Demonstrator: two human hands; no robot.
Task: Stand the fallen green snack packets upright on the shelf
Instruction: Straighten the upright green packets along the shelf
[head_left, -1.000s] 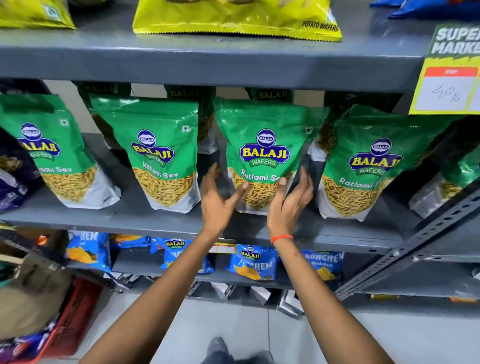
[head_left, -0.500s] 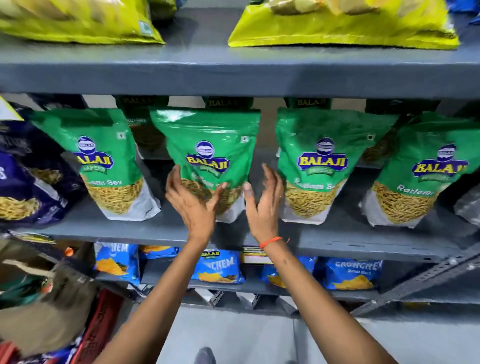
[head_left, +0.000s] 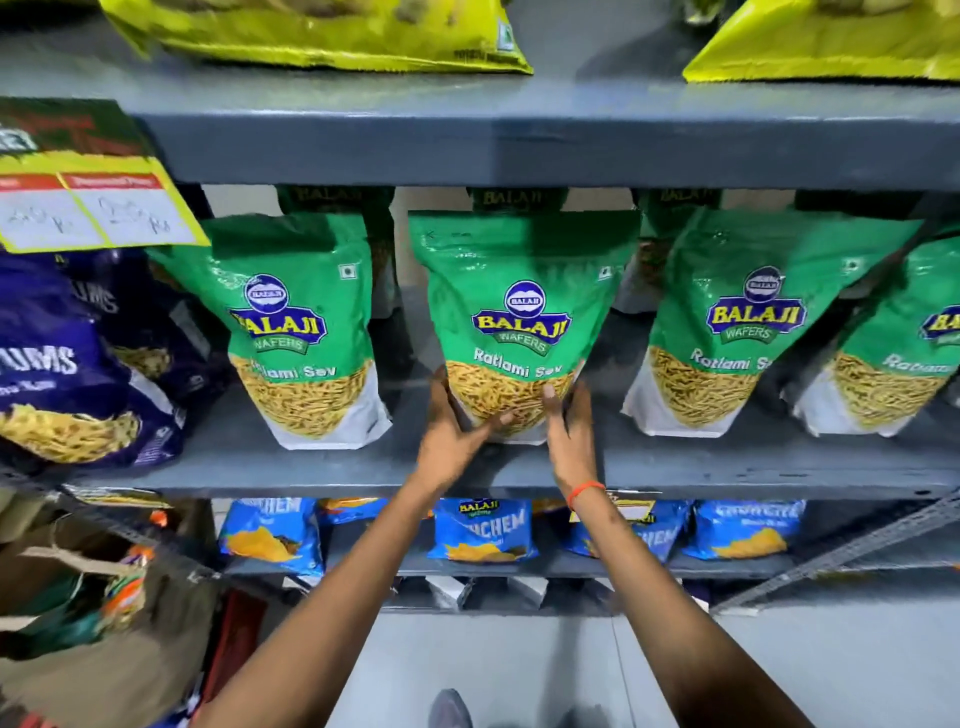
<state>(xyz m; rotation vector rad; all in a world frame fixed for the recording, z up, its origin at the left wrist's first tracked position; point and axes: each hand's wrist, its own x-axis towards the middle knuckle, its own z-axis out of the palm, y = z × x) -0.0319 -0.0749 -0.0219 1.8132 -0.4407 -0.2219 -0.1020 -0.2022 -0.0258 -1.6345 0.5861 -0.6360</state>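
Several green Balaji Ratlami Sev packets stand in a row on the grey middle shelf (head_left: 519, 475). My left hand (head_left: 451, 426) and my right hand (head_left: 570, 426) clasp the bottom of the centre green packet (head_left: 519, 291) from both sides, thumbs across its front. That packet stands upright. Another green packet (head_left: 296, 322) stands to its left and a third (head_left: 737, 322) leans slightly to its right. A fourth (head_left: 904, 353) is cut off at the right edge. More green packets show dimly behind the front row.
Dark blue snack bags (head_left: 67, 374) fill the shelf's left end under a yellow price tag (head_left: 88, 208). Yellow packets (head_left: 322, 31) lie on the shelf above. Blue packets (head_left: 483, 530) stand on the shelf below. A brown bag (head_left: 104, 649) sits at lower left.
The view has shifted left along the shelf. Both hands left the previous packet, moved one packet to the left and closed around the base of the centre one.
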